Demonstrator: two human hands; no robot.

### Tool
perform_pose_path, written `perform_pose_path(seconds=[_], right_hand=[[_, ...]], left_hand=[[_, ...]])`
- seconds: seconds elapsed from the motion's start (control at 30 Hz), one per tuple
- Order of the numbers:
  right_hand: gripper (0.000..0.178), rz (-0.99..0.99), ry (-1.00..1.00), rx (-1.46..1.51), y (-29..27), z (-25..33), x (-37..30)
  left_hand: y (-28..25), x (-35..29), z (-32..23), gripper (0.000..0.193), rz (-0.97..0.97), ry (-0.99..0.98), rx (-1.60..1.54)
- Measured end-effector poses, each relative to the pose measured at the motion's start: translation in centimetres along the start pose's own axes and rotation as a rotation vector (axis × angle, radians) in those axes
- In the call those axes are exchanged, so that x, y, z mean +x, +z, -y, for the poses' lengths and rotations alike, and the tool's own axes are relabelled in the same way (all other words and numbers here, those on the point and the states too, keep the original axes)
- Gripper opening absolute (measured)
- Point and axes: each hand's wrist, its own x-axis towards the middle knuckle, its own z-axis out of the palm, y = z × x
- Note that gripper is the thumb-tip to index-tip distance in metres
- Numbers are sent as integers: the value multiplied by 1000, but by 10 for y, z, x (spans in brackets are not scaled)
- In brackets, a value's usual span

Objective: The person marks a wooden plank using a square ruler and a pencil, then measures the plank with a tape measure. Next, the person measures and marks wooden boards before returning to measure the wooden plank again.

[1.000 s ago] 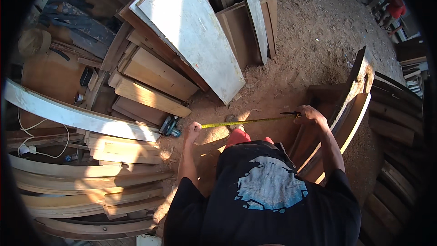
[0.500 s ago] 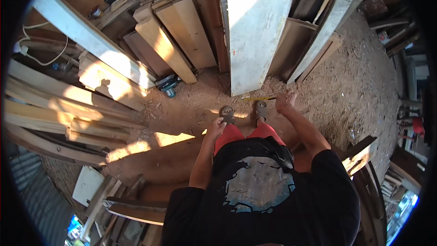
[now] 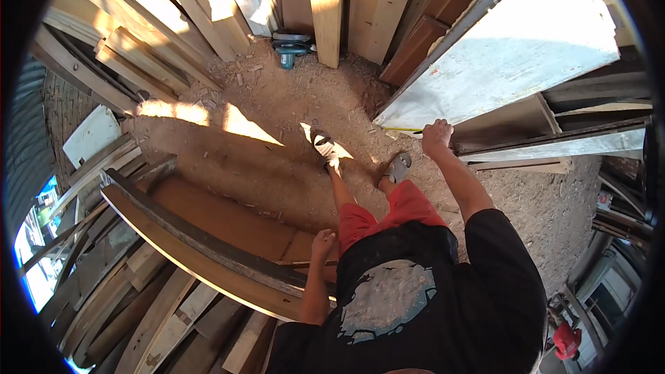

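Note:
My right hand (image 3: 437, 136) is closed at the end of a thin yellow strip (image 3: 398, 129), dark close to the fingers; it looks like a tape measure blade. The strip runs left from the hand, along the lower end of a wide white board (image 3: 499, 55) that leans with other boards. Low beside my red shorts, my left hand (image 3: 323, 243) has its fingers curled. Whether anything is inside them is hidden.
A teal power tool (image 3: 289, 49) lies on the dirt floor near leaning planks (image 3: 325, 14). Long timbers (image 3: 201, 235) lie to my left. More planks (image 3: 131, 62) stand at the upper left. A narrow white-edged board (image 3: 561, 144) is right of my right hand.
My view and body have turned to the right, and my left foot has stepped. The right hand stays at the white board's lower end with the strip. My left hand has lowered away from my knee.

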Motion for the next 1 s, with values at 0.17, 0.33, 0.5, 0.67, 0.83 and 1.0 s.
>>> perform_pose_path(seconds=[0.17,0.33,0.5,0.67,0.83,1.0], right_hand=[[30,7,-14,-28,1,15,25],[28,-4,-29,-56,-19,25,28],[28,5,-3,-59,-51,-3,26],[30,-33,-55,-133,-126,-46,-7],[22,-217,-136,-159,-251,-135,-76],[19,-499,-112,-194,-347,-228,-122]], left_hand=[[27,-9,8,42,38,-46,-133],[26,12,-3,42,-7,-1,-139],[13,33,-56,44,46,20,-241],[-4,65,-56,43,61,131,-56],[-13,92,-90,35,15,247,100],[-26,86,-192,31,116,445,10]])
